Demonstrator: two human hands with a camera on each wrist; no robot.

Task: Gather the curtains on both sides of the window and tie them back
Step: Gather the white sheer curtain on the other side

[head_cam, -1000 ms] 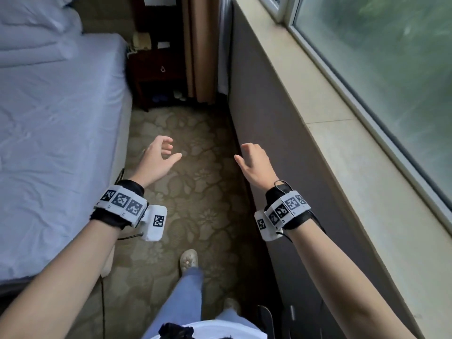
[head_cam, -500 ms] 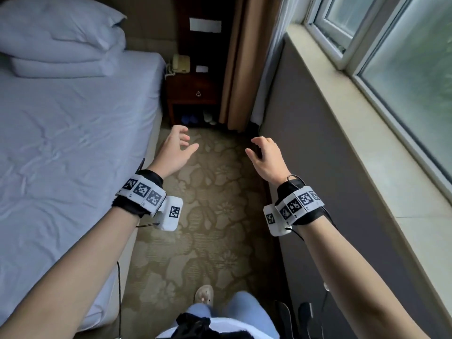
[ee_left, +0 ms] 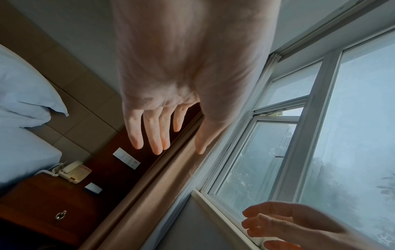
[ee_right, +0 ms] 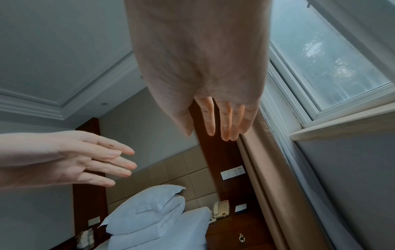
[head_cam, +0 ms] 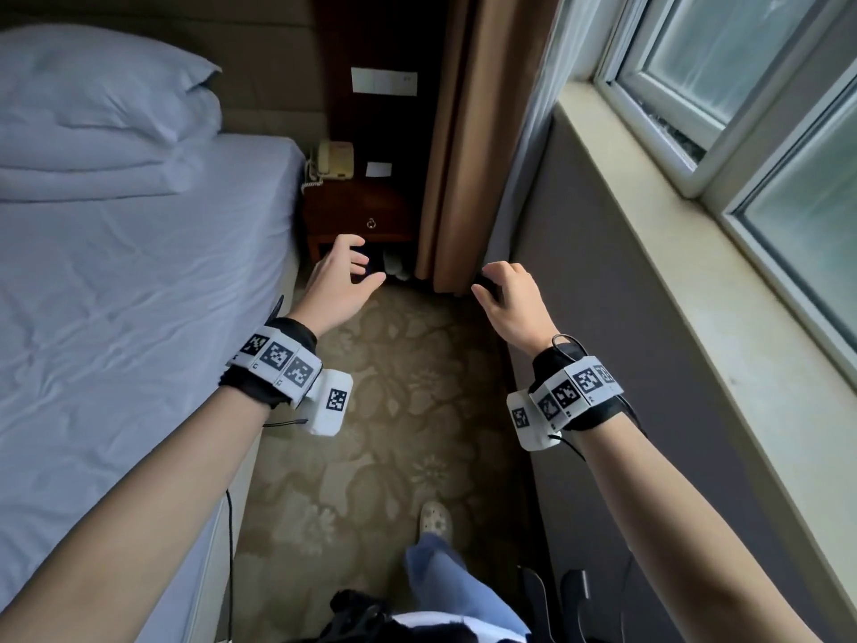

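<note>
— Where's the curtain [head_cam: 463, 146]?
— Far ahead of you, hanging in the corner between nightstand [head_cam: 359, 215] and window [head_cam: 723, 85]; its top is cut off.
— Your hands?
— Left hand [head_cam: 336, 283] and right hand [head_cam: 510, 299] both loose, gripping nothing, above carpet [head_cam: 394, 433] between bed [head_cam: 116, 294] and wall.

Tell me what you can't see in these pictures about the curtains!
- Tan curtain: its top is cut off by the head view's upper edge, and the wrist views blur it.
- Any tie-back: none is visible in any view.
- The other side's curtain: outside all three views.
- Whether the left hand or right hand touches fabric: neither is seen touching.
</note>
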